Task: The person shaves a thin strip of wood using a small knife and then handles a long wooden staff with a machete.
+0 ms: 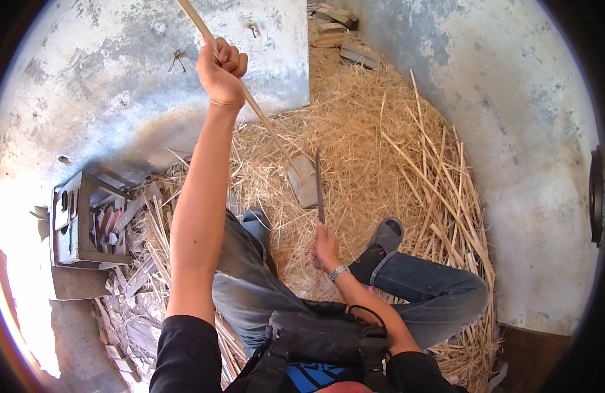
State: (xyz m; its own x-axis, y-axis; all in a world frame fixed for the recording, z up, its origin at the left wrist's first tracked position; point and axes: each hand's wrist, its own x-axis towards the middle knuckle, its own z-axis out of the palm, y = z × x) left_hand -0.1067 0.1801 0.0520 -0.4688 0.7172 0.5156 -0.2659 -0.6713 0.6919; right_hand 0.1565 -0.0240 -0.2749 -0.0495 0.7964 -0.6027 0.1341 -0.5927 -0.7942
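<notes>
My left hand (222, 71) is raised in front of the wall, its fingers wrapped round a long, thin bamboo strip (266, 122). The strip slants down to the right, its lower end at a grey brick-like block (303, 188) on the floor. In my right hand (325, 247), closed and low between my legs, is the handle of a long knife (319, 181). Its narrow dark blade points away from me, along the block's right edge. Whether the blade touches the block or the strip, I cannot tell.
Pale shavings (355, 124) cover the floor around the block. Several long split strips (446, 190) lie along the right wall. At left stands a wooden box (86, 223) with odds and ends inside. Wood pieces (358, 49) are heaped at the back.
</notes>
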